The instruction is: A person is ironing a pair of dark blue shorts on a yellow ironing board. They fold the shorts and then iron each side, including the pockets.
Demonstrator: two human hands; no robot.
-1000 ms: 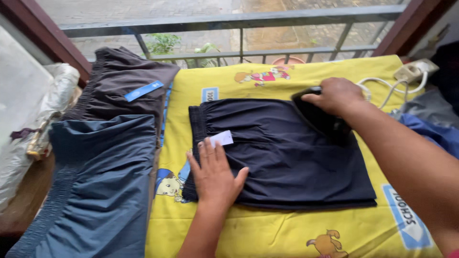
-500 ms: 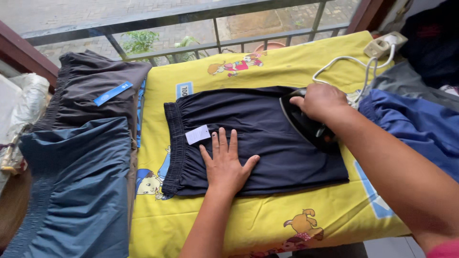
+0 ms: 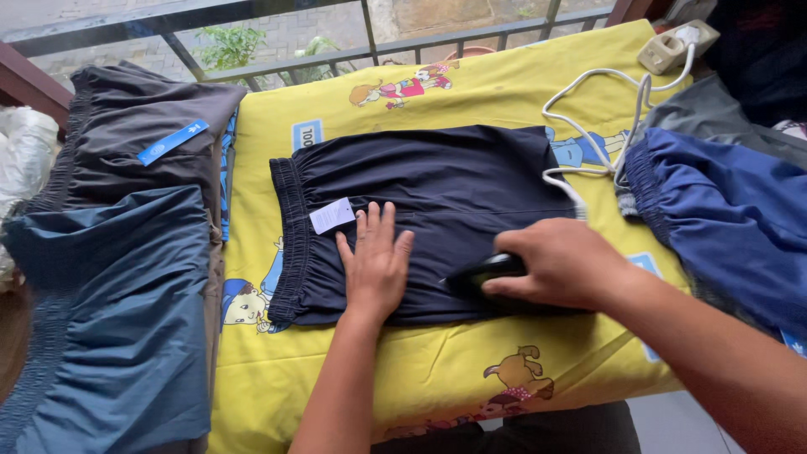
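Left hand [image 3: 375,267] lay flat, fingers spread, pinning dark navy fabric shorts [image 3: 429,210] taut on yellow cartoon-print tabletop cover [image 3: 353,370]. Right hand [image 3: 561,265] grip clamped on black iron [image 3: 481,276], pressing lower hem.

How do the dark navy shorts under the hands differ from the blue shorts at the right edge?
The navy shorts lie flat on the yellow cloth, while the blue shorts lie rumpled beside it. The navy shorts are darker and both hands press on them; nothing touches the blue shorts. Both have gathered waistbands.
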